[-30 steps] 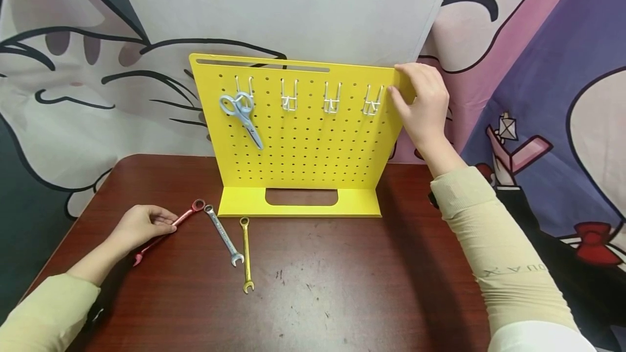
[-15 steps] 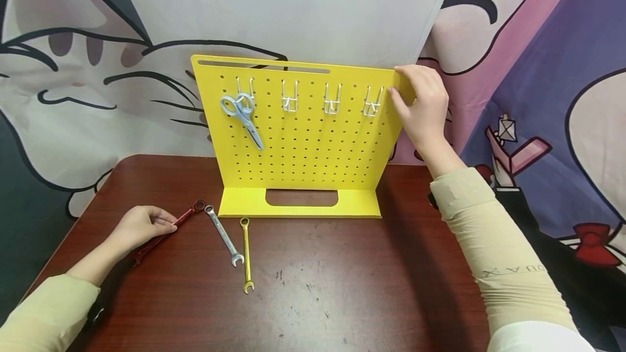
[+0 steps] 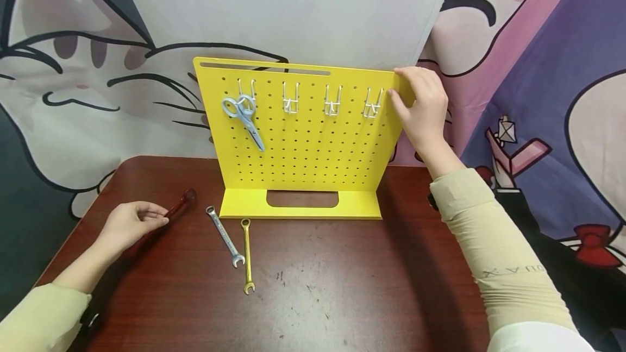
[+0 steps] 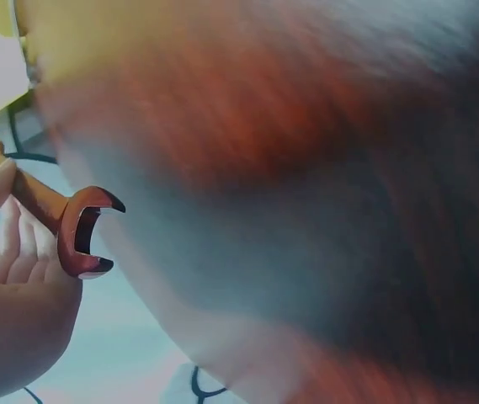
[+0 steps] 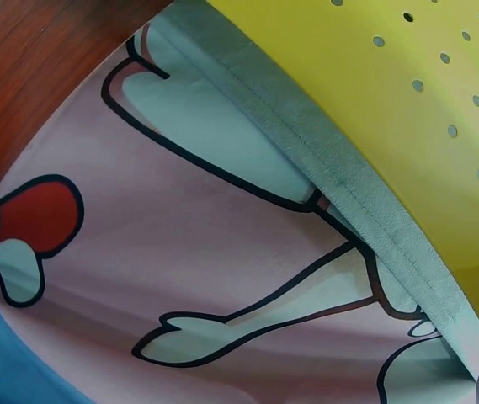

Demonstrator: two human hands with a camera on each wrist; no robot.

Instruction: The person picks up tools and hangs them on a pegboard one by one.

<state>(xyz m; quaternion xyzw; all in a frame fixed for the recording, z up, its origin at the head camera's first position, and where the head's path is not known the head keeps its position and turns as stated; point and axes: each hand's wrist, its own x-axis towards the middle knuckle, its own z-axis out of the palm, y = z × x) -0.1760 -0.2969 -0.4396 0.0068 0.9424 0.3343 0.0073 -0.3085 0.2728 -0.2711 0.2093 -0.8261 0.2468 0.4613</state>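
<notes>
My left hand [image 3: 128, 225] pinches a red wrench [image 3: 182, 202] between thumb and fingers; its ring end points up and away, toward the board. In the left wrist view the wrench's open-jaw end [image 4: 83, 231] sticks out past the hand. At the upper right corner of a yellow pegboard [image 3: 313, 151], my right hand [image 3: 423, 102] grips the edge, thumb on the front face. Light-blue scissors [image 3: 246, 118] hang from the leftmost white hook. Right of the red wrench, a silver wrench [image 3: 226, 237] and a gold wrench [image 3: 247, 257] lie on the table.
Three more white hooks [image 3: 290, 99] sit in a row along the board's upper part, with nothing on them. The board's foot [image 3: 244, 202] stands on a dark red-brown table [image 3: 342, 276]. Printed cloth [image 3: 156, 102] hangs behind the table.
My left hand has lifted the red wrench and drawn it a little left and up, away from the silver wrench. The right hand stays on the board's corner.
</notes>
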